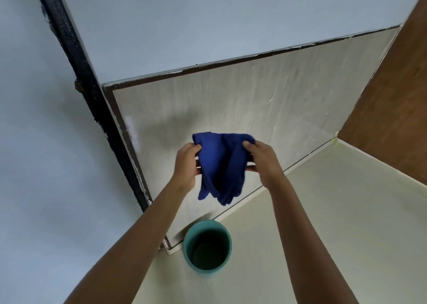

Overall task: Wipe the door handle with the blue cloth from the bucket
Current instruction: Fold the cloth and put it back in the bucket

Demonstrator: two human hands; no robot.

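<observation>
The blue cloth (pixel 220 165) hangs between both hands in front of the wall, its lower corners drooping. My left hand (pixel 186 165) pinches its left upper edge and my right hand (pixel 263 163) grips its right upper edge. Directly below on the floor stands the teal bucket (pixel 207 248), upright; its inside looks dark and holds no cloth that I can see. No door handle is in view; only a small dark metal piece (pixel 79 86) shows on the black door frame (pixel 92 100) at the left.
A pale blue surface (pixel 34 142) fills the left side beyond the black frame. The lower wall panel (pixel 254 100) is beige, the upper wall blue-grey. A brown wooden surface (pixel 397 91) stands at the right. Cream floor (pixel 323 223) stretches to the right of the bucket.
</observation>
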